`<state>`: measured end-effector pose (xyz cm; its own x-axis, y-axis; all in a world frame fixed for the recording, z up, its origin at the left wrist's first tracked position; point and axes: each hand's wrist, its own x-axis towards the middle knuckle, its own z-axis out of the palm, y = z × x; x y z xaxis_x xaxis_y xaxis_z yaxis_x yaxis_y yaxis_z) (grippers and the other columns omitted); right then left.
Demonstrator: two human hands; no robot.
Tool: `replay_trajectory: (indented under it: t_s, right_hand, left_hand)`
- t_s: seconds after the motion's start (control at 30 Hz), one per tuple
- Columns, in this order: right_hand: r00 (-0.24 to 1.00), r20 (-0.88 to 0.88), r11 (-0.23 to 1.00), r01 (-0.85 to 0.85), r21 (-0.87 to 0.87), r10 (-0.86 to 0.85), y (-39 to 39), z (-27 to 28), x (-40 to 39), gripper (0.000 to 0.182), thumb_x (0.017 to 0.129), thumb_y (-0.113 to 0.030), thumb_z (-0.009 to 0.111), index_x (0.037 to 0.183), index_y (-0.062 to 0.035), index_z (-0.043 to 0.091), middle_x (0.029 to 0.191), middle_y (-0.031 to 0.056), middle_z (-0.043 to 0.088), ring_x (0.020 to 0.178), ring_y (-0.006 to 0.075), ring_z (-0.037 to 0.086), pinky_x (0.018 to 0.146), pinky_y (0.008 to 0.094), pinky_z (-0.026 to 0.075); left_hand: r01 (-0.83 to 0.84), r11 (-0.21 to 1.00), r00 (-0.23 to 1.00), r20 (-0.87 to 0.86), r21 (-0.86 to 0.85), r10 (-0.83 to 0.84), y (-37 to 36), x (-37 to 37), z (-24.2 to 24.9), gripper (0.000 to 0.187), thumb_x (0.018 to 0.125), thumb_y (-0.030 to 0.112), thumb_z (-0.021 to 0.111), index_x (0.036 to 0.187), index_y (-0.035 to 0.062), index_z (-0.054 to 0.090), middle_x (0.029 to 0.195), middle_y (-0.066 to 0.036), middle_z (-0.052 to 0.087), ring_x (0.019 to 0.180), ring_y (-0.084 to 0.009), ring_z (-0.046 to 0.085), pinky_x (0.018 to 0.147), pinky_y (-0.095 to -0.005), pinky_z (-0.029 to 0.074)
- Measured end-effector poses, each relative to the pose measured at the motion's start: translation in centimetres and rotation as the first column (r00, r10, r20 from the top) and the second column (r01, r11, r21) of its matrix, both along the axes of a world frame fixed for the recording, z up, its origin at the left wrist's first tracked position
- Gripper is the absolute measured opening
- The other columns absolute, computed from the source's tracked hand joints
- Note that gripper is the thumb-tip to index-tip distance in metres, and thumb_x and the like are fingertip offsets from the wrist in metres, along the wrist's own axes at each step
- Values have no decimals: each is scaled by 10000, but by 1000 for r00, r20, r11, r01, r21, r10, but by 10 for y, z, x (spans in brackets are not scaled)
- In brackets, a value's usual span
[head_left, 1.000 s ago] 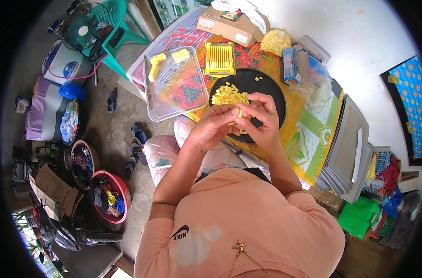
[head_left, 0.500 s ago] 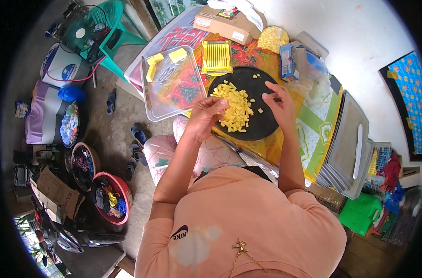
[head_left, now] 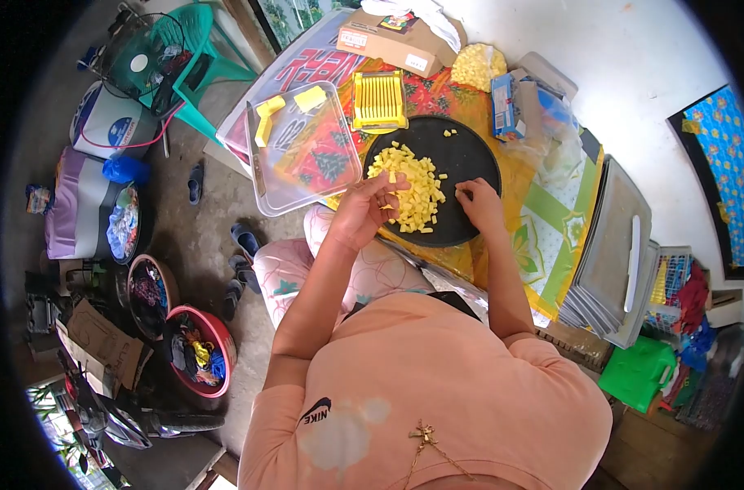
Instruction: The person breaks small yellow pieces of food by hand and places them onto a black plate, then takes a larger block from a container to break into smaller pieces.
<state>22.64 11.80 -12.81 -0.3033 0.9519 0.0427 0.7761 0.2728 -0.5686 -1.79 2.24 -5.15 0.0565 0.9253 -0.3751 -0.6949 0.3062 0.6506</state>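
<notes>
A heap of small yellow cubes [head_left: 419, 192] lies on a round black tray [head_left: 474, 151]. At the heap's left edge is my left hand [head_left: 364, 211], its fingers loosely curled and apart over the nearest cubes. My right hand [head_left: 482, 206] is lowered to the tray right of the heap, fingertips drawn together; anything between them is hidden. A few loose cubes [head_left: 450, 132] sit near the tray's far rim. Beyond the tray stands a yellow slotted cutter [head_left: 379, 101]. To the left, a clear plastic tray [head_left: 306, 184] holds a few larger yellow blocks [head_left: 310, 99].
A cardboard box [head_left: 396, 45], a bag of yellow pieces [head_left: 478, 67] and a blue box [head_left: 507, 106] stand at the table's back. Stacked grey trays [head_left: 604, 245] are at the right. On the floor at left are a red basin [head_left: 225, 351] and a green chair [head_left: 217, 73].
My right hand has come down onto the tray, where a loose cube lay, and its fingers have closed together. My left hand's thumb and fingers have parted slightly, and the hand has moved a little lower.
</notes>
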Motion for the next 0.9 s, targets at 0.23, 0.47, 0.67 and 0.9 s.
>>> replay_trajectory:
  t_s: [0.23,0.47,0.67,0.9]
  right_hand:
    - [937,-337,987,46,-151,-95,9,-9,3,182,831,-187,637,950,-57,682,870,86,657,755,205,647,665,319,502]
    - [481,-785,836,-172,-521,-390,3,17,-3,217,868,-105,626,1054,6,625,918,68,649,794,157,647,700,257,539]
    - [321,-831,758,-349,-550,-455,-6,38,-12,237,875,-58,601,1099,19,609,971,87,649,860,178,652,757,284,552]
    - [372,-854,788,-367,-494,-362,-18,53,-25,247,861,-27,605,1106,4,608,952,65,642,848,151,642,758,279,548]
  left_hand:
    - [-8,1000,1000,-14,2,9,3,-1,-7,240,913,254,571,1023,43,598,918,-73,671,683,-105,595,618,-286,479]
    - [-23,998,913,-406,52,43,18,-1,-29,199,858,236,654,924,50,635,842,-26,656,639,-99,595,561,-267,463]
    - [91,926,126,-926,367,355,40,2,-44,225,774,258,702,815,38,674,823,-84,626,806,-256,580,733,-360,454]
    - [158,935,-43,-944,316,326,58,5,-61,222,786,258,660,900,70,689,948,-95,605,931,-324,544,853,-415,419]
